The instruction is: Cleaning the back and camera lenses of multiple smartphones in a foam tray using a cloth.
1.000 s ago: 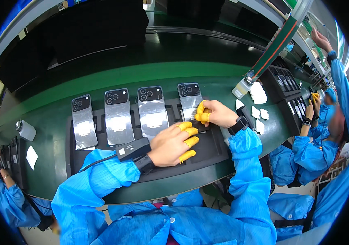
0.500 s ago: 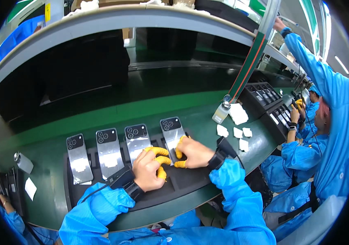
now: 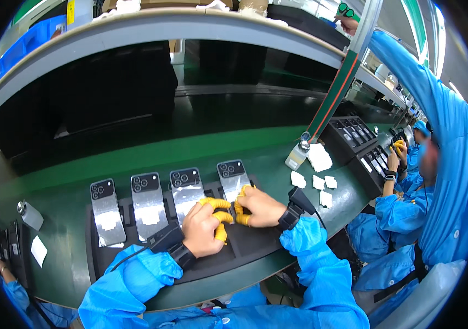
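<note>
Two phones [image 3: 108, 216] lie fully visible on the black tray [image 3: 250, 241]; our left hand [image 3: 203, 230], fingers curled, hides the lower end of the third phone [image 3: 186, 192]. Our right hand [image 3: 262, 209] bends over the fourth phone [image 3: 233, 179]; whether either pinches, we cannot tell.

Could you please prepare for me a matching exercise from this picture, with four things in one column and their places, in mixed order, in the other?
Things
1. Large black rectangular tray
2. Person's right hand with yellow finger covers
3. Transparent bottle with pale yellow liquid
4. Diamond-shaped white sheet

Places
A. On the green table, left of the tray
B. Beside a white cloth-like stack, right of the tray
C. Under four flat grey rectangular phones
D. At the rightmost grey phone

Right pairs: 1-C, 2-D, 3-B, 4-A
</note>
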{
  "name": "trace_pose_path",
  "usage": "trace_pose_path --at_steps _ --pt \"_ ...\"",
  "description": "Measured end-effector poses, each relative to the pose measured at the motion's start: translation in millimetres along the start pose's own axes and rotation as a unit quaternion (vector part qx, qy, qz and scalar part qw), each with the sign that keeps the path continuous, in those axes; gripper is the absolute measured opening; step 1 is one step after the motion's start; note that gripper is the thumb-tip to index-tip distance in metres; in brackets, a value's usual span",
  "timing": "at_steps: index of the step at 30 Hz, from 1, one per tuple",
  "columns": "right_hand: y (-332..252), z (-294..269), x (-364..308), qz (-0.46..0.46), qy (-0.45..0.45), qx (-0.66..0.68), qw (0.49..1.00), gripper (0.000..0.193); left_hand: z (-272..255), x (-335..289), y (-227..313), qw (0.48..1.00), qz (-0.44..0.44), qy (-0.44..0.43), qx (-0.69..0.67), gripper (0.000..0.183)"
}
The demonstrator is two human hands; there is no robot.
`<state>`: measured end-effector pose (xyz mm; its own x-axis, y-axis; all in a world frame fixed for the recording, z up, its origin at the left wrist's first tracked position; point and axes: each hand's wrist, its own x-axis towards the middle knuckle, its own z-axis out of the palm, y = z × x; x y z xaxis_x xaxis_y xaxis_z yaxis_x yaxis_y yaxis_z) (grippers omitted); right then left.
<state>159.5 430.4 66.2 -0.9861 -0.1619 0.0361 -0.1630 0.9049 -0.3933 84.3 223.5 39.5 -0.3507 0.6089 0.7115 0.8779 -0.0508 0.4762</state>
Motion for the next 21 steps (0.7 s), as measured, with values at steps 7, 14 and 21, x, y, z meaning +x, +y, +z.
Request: trace_pose_path --at_steps 7,14,21 --pt "33.2 -15.8 4.6 0.163 -0.019 0.508 0.846 0.006 -1.4 2.1 -5.2 0.993 0.017 -0.094 -0.073 0.030" --pt "51.4 -16.9 4.9 0.158 -0.003 0.636 0.756 0.015 6.2 2.1 -3.9 0.981 0.069 -0.180 0.001 0.034" --pt "39.4 -18.8 11.5 0.219 0.012 0.635 0.740 0.014 5.9 2.7 4.9 0.970 0.118 -0.206 0.051 0.040"
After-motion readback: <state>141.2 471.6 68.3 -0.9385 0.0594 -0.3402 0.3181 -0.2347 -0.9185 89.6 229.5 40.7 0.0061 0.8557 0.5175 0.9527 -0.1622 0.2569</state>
